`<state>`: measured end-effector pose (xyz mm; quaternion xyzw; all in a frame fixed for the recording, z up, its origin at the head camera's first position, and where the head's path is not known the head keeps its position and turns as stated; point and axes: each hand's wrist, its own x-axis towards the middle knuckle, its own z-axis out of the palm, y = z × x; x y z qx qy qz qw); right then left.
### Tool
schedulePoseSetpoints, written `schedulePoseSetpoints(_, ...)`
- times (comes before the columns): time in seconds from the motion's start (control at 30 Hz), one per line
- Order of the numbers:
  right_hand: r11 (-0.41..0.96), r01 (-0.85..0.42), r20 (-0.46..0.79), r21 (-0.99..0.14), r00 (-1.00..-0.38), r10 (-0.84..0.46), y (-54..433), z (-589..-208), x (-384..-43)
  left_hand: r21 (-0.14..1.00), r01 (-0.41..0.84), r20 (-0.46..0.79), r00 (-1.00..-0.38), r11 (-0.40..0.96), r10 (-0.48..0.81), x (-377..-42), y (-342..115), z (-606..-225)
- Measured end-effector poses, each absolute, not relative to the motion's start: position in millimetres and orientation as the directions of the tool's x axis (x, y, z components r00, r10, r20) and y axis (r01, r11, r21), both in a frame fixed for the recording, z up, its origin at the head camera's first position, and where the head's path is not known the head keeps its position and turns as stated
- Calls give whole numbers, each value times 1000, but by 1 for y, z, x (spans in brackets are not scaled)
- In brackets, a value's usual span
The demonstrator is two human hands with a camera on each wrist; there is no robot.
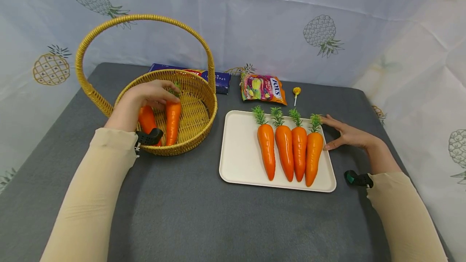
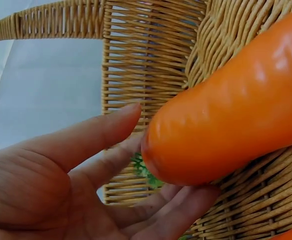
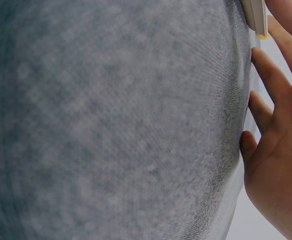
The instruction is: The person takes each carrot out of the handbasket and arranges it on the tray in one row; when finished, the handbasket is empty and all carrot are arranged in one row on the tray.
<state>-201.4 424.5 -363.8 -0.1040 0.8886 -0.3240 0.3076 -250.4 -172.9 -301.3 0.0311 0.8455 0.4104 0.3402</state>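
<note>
In the head view my left hand (image 1: 154, 92) reaches into a wicker basket (image 1: 198, 132), over the top of a toy carrot (image 1: 172, 122). The left wrist view has straight, spread fingers beside and under the thick end of that carrot (image 2: 220, 110); the thumb stands apart from it. Another carrot (image 1: 147, 120) lies to its left, partly hidden by my wrist. My right hand (image 1: 351, 136) rests at the right edge of a cream tray (image 1: 240, 153), thumb by the rim, fingers extended. On the tray several carrots (image 1: 285, 153) with green tops lie side by side.
A tall handle (image 1: 145, 18) arches over the basket. Behind it lies a blue spaghetti box (image 1: 222, 82). A colourful candy bag (image 1: 262, 88) and a yellow lollipop (image 1: 296, 91) lie behind the tray. The grey table (image 1: 204, 221) meets a pineapple-print cloth at the back.
</note>
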Motion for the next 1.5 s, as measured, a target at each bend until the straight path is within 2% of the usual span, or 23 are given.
schedulePoseSetpoints(0.4, 762, 13, -473, -647, -791, -389, 425, -363, -200, 686, -189, -603, -688, 703, 404, -251, -168, -304)
schedulePoseSetpoints(0.57, 761, 6, -470, -648, -790, -393, 425, -363, -200, 672, -177, -614, -676, 719, 407, -252, -168, -304)
schedulePoseSetpoints(0.9, 766, 11, -474, -643, -791, -387, 424, -363, -200, 690, -167, -610, -659, 705, 440, -254, -168, -305)
schedulePoseSetpoints(1.17, 766, 16, -478, -643, -790, -384, 423, -362, -200, 666, -112, -608, -654, 737, 450, -255, -165, -307)
schedulePoseSetpoints(1.5, 769, 19, -481, -639, -790, -380, 423, -362, -200, 709, -176, -591, -677, 683, 439, -253, -166, -305)
